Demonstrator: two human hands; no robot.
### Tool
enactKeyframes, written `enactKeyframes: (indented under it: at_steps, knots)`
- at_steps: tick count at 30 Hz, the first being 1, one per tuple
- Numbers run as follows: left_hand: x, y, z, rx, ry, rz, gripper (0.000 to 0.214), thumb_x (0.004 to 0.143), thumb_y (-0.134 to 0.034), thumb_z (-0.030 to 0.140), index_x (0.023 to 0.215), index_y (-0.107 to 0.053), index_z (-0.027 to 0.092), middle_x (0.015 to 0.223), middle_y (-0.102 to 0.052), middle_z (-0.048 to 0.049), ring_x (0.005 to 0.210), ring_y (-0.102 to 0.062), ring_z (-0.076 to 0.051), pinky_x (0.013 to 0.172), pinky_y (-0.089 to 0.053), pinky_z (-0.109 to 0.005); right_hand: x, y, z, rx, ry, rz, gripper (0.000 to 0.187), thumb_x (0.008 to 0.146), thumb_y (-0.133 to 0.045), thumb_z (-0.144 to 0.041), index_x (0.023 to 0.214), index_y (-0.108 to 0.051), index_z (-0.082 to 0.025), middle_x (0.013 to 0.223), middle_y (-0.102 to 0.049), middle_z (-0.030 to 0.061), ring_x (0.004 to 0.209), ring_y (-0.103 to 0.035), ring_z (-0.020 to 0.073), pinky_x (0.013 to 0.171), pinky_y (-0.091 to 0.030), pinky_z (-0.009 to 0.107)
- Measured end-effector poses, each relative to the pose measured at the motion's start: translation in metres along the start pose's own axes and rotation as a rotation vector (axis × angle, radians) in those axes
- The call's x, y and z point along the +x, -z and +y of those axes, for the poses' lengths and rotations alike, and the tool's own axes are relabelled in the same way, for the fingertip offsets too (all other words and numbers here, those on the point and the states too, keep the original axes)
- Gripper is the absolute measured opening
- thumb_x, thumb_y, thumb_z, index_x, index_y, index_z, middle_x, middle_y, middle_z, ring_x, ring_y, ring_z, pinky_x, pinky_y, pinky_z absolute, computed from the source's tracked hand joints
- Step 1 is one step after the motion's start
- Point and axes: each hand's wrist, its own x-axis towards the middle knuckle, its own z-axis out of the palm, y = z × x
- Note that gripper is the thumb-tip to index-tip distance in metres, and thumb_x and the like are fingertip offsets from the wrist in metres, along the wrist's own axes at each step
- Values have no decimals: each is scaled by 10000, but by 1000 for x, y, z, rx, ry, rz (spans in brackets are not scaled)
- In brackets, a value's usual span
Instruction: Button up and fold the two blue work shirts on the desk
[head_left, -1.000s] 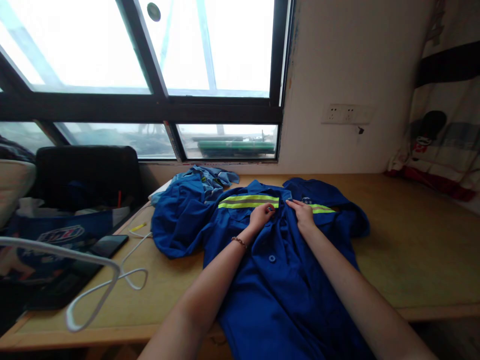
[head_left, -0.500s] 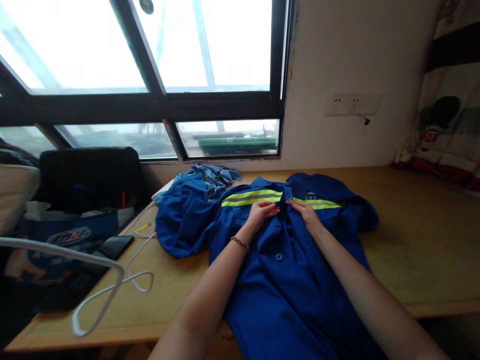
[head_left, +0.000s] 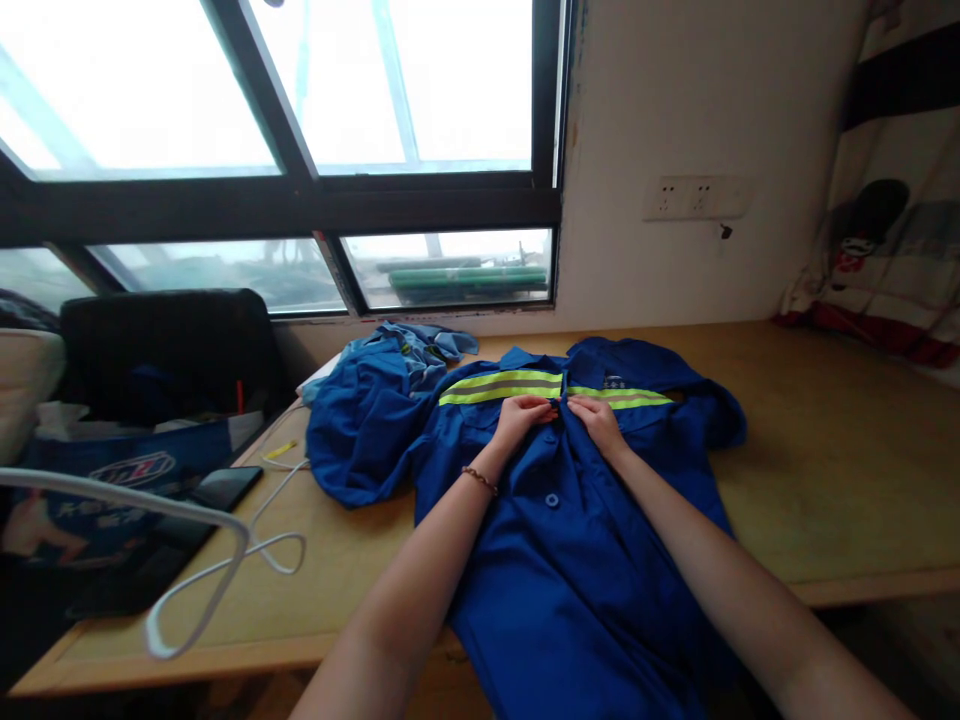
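Note:
A blue work jacket (head_left: 585,600) with yellow-green and grey reflective stripes lies front up, its lower part hanging over the near edge. My left hand (head_left: 523,418) pinches the jacket's front opening just under the chest stripe; a beaded bracelet circles that wrist. Close beside it, my right hand (head_left: 598,420) grips the other front edge, fingers closed on the cloth. What lies between the fingertips is too small to make out. Below the hands a round blue button (head_left: 552,500) shows on the placket.
The jacket rests on a wooden table (head_left: 825,480). More blue clothing (head_left: 360,420) is heaped to its left. A white cable (head_left: 225,585) loops across the left side, near a dark flat device (head_left: 229,487). A black chair (head_left: 172,345) and a window stand beyond.
Both hands have drawn closer together at the jacket's front, and the fingers have closed more tightly on the cloth. The view has shifted slightly.

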Motion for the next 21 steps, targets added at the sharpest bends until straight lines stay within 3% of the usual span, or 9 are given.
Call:
enactKeyframes:
  at_steps: [4,8,15,21]
  knots:
    - [-1,2,0,-4,-22,-22,301,543,-730,272,760,-628,89,713,-665,-69,681,-628,-190,761,-487,-358,0,0,-2,-179,104,-32,231,728,-489,-258,840,-681,-196,866,-652,42,823,-576,183,795,-430,321]
    - [-3,-1,2,62,-26,-18,289,557,-716,301,745,-646,94,686,-661,-60,649,-614,-169,726,-493,-327,-1,-1,0,-263,72,17,204,720,-513,-269,818,-681,-206,846,-667,42,806,-592,210,769,-438,340]
    - [-7,-14,1,213,-106,-3,273,584,-692,334,717,-642,101,651,-642,-40,597,-584,-134,591,-479,-238,-10,-6,-8,-548,169,-2,191,762,-464,-229,810,-649,-217,742,-656,15,690,-593,173,659,-415,258]
    - [-3,-15,-5,89,-15,37,181,587,-679,249,661,-589,110,593,-613,-15,539,-571,-116,552,-468,-228,-12,-10,-6,-692,155,23,120,753,-491,-242,797,-593,-196,696,-634,27,647,-581,162,625,-399,242]
